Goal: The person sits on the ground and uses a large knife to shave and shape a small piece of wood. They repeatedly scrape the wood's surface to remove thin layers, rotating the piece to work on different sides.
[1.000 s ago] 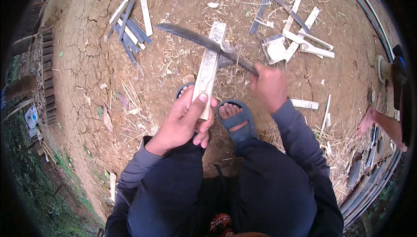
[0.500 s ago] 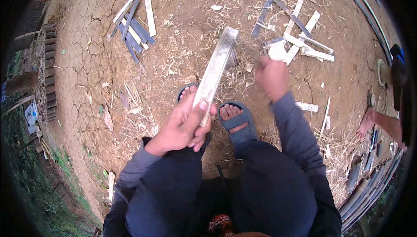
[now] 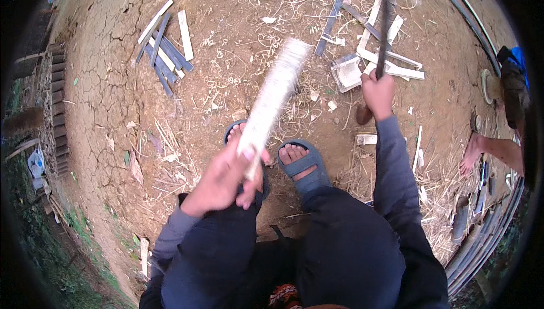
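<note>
Pale, flat wooden slat (image 3: pixel 275 96) in the left hand (image 3: pixel 224 176), long dark metal knife (image 3: pixel 385 26) in the right hand (image 3: pixel 378 91)

The left hand was clamped on the near end of the slat, with the thumb laid along its upper face and fingers curled around beneath. The slat slanted away from the person and a little rightward, its far half blurred. It lay in view between the two hands, above brown, dry earth (image 3: pixel 113 111). Whether its far end touched anything could not be told.

The right hand was closed in a fist around the knife, fingers together on the grip. A brown, rounded handle end (image 3: pixel 364 114) showed below the fist, and the narrow blade pointed away from the person, well apart from the slat. In view it crossed a loose heap of pale, straight-edged strips (image 3: pixel 408 73). Just left of that heap lay a pale, hollowed, squarish piece (image 3: pixel 347 73).

At upper left rested a cluster of dark and pale slender sticks (image 3: pixel 175 51). The person wore blue-grey strapped sandals (image 3: pixel 306 170). At the right edge, another person's bare foot (image 3: pixel 471 153) stood near long, greyish poles (image 3: pixel 490 235).
</note>
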`<state>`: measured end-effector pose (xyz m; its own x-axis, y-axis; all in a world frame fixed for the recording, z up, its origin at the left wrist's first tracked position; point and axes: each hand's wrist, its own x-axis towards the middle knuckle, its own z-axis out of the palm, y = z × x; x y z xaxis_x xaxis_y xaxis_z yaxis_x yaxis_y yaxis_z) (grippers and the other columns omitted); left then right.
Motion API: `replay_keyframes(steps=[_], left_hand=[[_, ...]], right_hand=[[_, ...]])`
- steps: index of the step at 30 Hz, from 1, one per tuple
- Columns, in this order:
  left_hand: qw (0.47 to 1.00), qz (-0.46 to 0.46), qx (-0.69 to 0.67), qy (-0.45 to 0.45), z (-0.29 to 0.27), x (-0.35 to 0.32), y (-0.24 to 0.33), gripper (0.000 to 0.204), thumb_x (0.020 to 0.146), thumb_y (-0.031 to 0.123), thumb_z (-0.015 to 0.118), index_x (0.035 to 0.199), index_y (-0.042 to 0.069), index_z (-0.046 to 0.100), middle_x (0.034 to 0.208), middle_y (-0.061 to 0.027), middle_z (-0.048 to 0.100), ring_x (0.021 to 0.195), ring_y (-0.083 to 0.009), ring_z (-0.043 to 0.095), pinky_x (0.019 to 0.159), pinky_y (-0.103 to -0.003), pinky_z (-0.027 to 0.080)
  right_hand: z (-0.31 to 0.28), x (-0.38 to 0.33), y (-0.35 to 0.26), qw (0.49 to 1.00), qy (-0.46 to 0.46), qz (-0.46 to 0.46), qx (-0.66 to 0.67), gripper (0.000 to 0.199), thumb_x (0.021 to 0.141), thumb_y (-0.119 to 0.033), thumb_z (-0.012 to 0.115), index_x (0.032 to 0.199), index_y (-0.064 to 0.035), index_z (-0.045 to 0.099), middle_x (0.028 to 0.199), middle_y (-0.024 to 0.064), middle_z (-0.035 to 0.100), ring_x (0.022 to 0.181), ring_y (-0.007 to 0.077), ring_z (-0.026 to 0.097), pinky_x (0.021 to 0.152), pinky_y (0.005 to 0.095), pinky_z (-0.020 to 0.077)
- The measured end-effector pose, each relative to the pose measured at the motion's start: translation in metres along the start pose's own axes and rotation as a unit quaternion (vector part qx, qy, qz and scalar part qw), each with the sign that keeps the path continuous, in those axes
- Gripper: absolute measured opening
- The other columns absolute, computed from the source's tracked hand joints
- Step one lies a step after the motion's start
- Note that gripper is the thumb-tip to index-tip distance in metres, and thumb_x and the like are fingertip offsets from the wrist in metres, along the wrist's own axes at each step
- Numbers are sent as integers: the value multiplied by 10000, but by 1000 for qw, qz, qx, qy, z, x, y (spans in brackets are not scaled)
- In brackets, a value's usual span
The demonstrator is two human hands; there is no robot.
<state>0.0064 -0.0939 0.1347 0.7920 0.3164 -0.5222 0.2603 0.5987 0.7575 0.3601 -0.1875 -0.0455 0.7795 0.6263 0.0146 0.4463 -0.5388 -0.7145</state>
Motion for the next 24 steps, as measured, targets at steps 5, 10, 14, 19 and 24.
replay_keyframes(steps=[5,10,14,19,24], left_hand=[[988,-46,-148,10,-3,24,-12,383,1070,314,322,1157,-26,475,771,-156,583,479,-205,566,460,-329,511],[963,-73,-245,-87,-17,37,-32,383,1048,312,394,1130,-43,512,845,-194,625,560,-285,640,499,-348,539],[926,-108,-297,-205,-25,36,-39,388,1058,321,372,1138,-29,519,884,-189,625,681,-315,686,537,-358,555],[902,-115,-362,-204,-27,43,-45,480,1055,372,265,1126,-24,526,928,-217,620,701,-331,683,550,-364,561],[990,-65,-125,-13,0,49,-37,318,1021,321,462,1080,17,532,815,-81,536,621,-179,570,513,-291,471]], right_hand=[[-11,-50,-77,956,-135,105,240,312,864,-137,702,642,-86,490,534,-40,463,447,62,422,428,261,334],[-4,-78,-135,787,-384,208,436,325,970,-344,640,1085,-41,647,535,-80,407,408,21,363,389,220,308],[-1,-82,-144,668,-462,192,552,478,1009,-355,565,1345,-17,525,525,-99,311,398,22,316,397,220,301],[5,-85,-144,596,-448,229,626,446,1004,-322,576,1299,12,550,518,-98,303,399,23,309,400,225,303],[9,-91,-155,729,-379,241,517,381,963,-339,642,1085,21,659,512,-88,361,403,29,349,390,231,306]])
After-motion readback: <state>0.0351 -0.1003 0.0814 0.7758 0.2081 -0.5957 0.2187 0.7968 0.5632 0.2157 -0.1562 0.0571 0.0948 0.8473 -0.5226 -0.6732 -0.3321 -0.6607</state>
